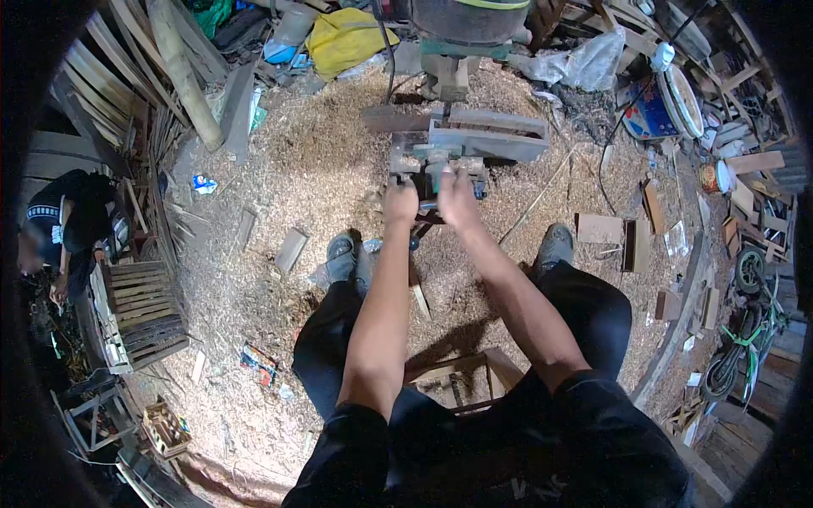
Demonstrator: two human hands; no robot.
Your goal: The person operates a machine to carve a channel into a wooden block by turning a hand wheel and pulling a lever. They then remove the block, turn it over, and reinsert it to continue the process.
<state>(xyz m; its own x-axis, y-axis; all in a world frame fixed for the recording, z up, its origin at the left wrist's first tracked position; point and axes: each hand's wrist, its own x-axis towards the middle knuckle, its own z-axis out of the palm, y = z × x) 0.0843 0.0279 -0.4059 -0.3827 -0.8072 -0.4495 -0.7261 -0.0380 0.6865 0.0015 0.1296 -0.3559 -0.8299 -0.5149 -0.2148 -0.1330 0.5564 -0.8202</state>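
Note:
Both arms reach forward to a low metal machine point(434, 157) standing on the shavings-covered floor. My left hand point(401, 201) is closed at the machine's near left side, its fingers curled over a dark part that I cannot make out. Close by, my right hand point(457, 200) is closed at the near right side, thumb up; what lies inside its grip is hidden. Just beyond the hands, a long grey channel-shaped piece point(495, 144) lies across the machine. Behind that, a spindle-like shaft point(446, 85) joins a large round housing point(470, 24).
Wood shavings point(254, 279) cover the floor. Wood offcuts point(290, 250) lie left, with others point(600, 229) right. A wooden frame point(461, 372) sits between my legs. Another person point(68, 216) is at far left by a slatted crate point(144, 309). A small bike point(743, 339) stands right.

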